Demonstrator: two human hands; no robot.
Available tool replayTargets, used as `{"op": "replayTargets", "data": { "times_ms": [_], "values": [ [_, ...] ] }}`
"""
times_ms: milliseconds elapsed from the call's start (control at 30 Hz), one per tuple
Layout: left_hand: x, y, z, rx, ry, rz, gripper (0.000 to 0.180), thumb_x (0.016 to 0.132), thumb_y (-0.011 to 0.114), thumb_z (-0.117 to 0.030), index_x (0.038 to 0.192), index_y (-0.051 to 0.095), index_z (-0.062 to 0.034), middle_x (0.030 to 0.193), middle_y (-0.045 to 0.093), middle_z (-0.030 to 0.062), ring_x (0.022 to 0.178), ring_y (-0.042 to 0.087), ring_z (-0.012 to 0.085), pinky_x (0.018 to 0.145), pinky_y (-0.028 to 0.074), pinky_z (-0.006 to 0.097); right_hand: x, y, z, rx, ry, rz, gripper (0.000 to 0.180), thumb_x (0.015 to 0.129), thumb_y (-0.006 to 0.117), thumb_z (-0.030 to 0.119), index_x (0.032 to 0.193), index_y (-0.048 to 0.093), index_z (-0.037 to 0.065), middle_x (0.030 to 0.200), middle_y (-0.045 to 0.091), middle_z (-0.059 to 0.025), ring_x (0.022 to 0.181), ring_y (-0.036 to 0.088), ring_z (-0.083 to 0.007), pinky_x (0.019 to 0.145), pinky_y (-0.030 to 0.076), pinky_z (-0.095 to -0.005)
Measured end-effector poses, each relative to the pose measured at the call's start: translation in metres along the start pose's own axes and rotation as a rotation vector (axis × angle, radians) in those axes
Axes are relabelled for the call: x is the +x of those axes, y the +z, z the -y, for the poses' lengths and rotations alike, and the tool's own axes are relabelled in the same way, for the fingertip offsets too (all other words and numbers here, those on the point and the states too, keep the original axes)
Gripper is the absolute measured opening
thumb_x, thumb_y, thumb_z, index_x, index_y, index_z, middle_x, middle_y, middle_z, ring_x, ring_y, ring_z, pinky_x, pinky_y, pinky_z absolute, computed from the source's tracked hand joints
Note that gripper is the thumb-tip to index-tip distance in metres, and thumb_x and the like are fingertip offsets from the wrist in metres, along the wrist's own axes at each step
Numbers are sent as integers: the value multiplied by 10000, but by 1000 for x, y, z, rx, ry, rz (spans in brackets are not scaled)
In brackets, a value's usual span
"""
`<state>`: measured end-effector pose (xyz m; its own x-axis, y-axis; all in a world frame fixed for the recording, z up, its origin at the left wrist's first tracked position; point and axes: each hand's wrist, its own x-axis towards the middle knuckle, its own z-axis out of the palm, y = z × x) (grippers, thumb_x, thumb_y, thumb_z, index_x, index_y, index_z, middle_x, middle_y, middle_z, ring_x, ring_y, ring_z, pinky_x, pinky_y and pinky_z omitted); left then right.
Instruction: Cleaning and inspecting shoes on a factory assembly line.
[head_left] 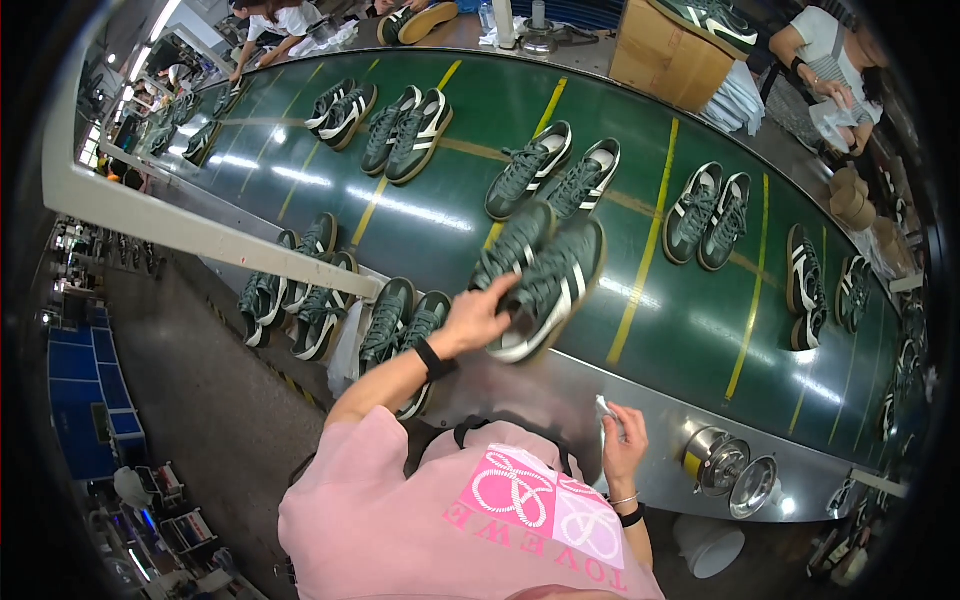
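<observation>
My left hand [478, 315] grips a pair of dark green sneakers [540, 270] with white stripes and soles at the near edge of the green conveyor belt [640, 300]. The two shoes lie side by side, toes pointing away from me. My right hand [622, 440] is held low by my chest over the metal belt rim, pinching a small white piece, perhaps cloth or paper. More green sneaker pairs [555, 178] lie in rows along the belt.
Yellow lines cross the belt. Further pairs [300, 295] sit on a lower level left of me. A round metal container with its lid [730, 470] stands on the rim at right. Other people work across the belt [830, 65], near a cardboard box [665, 50].
</observation>
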<state>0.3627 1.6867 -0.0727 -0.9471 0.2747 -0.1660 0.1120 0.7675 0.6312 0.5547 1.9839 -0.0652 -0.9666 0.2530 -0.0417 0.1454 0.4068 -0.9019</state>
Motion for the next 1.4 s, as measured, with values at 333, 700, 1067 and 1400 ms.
{"op": "replayTargets", "data": {
  "times_ms": [333, 700, 1067, 1400],
  "values": [
    [230, -134, 74, 172, -156, -464, 630, 803, 713, -365, 1370, 515, -175, 889, 721, 148, 863, 686, 363, 772, 528, 480, 48, 10, -15, 4, 71, 53, 214, 853, 715, 31, 1066, 730, 43, 959, 643, -99, 877, 632, -217, 797, 507, -309],
    [303, 39, 27, 372, 8, -58, 974, 654, 705, -769, 1493, 333, -441, 1584, 236, 246, 1476, 107, 489, 1073, 150, 747, 79, 26, -25, 28, 136, 63, 199, 865, 695, 22, 1062, 724, 25, 990, 653, -104, 930, 634, -230, 854, 496, -315],
    [336, 66, -18, 455, -215, 84, 756, 679, 838, -400, 1356, 510, -331, 1346, 511, 166, 1369, 372, 343, 1034, 189, 793, 69, 23, -39, 19, 139, 88, 216, 887, 707, 103, 1087, 720, 21, 1004, 665, -99, 945, 632, -218, 859, 489, -315],
    [196, 43, -25, 435, 476, 171, 469, 705, 789, -185, 1129, 592, -222, 1195, 512, 165, 1214, 472, 354, 984, 262, 785, 36, -22, -51, -69, 158, -137, 200, 874, 679, 30, 1067, 728, 42, 974, 659, -86, 913, 629, -211, 836, 495, -318]
  ]
}}
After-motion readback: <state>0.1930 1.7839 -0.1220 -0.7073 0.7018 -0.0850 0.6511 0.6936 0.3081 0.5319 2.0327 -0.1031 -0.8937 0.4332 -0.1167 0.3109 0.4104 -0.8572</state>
